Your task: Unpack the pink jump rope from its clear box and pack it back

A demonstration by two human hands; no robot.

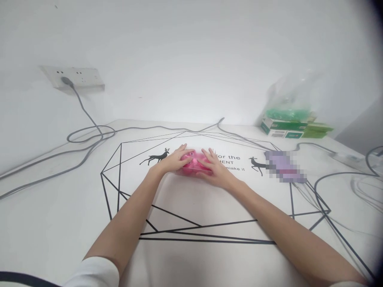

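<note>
Two bare hands at work over a printed outline on a white table; left and right are the person's own. A glossy pink item lies inside the outline, right of its antlered deer figure and left of its second deer figure. The left hand is open, fingers extended over the item's left end; the right hand is likewise open, fingers spread across the right end and partly covering the lettering printed within the outline. How firmly either hand presses I cannot tell from where I stand; the item's exact form is largely hidden. At the outline's right side, a pixelated purple item overlaps its edge. Beyond the outline's far right corner, green-and-white boxes sit beneath a clear bag with green contents. Beyond its far left corner, a grey cable descends from a plug in a wall socket and loops on the table.
</note>
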